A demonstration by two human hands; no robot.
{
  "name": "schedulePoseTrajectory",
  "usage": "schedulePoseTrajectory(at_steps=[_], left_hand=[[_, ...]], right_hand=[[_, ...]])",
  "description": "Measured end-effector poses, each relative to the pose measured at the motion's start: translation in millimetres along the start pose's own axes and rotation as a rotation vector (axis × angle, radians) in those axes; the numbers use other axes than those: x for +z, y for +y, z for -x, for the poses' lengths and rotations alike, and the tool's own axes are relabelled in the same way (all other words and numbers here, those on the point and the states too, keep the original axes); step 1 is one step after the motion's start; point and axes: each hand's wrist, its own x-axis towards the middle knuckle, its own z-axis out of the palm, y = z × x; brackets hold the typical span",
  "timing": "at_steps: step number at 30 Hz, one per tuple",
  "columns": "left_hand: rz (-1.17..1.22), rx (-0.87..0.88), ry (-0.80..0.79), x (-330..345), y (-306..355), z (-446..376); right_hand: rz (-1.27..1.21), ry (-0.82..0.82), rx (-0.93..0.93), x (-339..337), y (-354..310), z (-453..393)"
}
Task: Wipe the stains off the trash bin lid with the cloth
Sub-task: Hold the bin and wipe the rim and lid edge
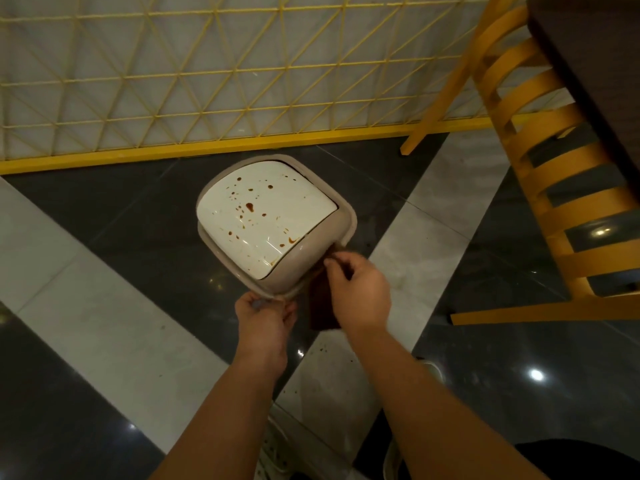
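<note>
A small cream trash bin (346,220) stands on the floor, seen from above. Its white domed lid (266,209) is speckled with brown stains, the biggest near the middle and along the near edge. My left hand (265,318) grips the bin's near rim. My right hand (360,292) pinches a dark brown cloth (323,313) that hangs down beside the bin's right near side, below the lid. Most of the cloth is hidden behind my right hand.
A yellow mesh fence (207,81) with a yellow base rail runs just behind the bin. A yellow wooden chair (554,188) and a dark table (595,46) stand at the right. The floor is glossy dark and light tiles (104,323).
</note>
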Motion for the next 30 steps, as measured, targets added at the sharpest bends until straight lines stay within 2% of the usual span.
schedulePoseTrajectory(at_steps=[3, 6, 11, 17, 20, 25, 30], left_hand=[[-0.058, 0.002, -0.015, -2.5, -3.0, -0.4], [-0.052, 0.023, -0.032, -4.6, -2.7, 0.0], [-0.014, 0.024, -0.038, 0.4, -4.7, -0.2], [-0.042, -0.016, -0.057, -3.1, -5.7, 2.4], [-0.043, -0.066, -0.156, -10.8, -2.6, -0.6], [0.105, 0.02, -0.013, -22.0, 13.3, -11.6], [0.043, -0.008, -0.03, -16.1, 5.2, -14.8]], right_hand=[[0.127, -0.134, -0.158, 12.1, 3.1, 31.5], [0.258, -0.159, -0.279, 2.5, 1.1, 17.8], [0.169, 0.001, -0.083, -18.8, 5.4, -16.5], [0.259, -0.155, -0.278, -0.6, 3.6, 28.2], [0.271, -0.093, -0.261, -11.0, 6.8, 14.0], [0.31, -0.103, -0.278, -14.1, 4.0, 10.3], [0.279, -0.077, -0.256, -4.8, 3.6, 29.5]])
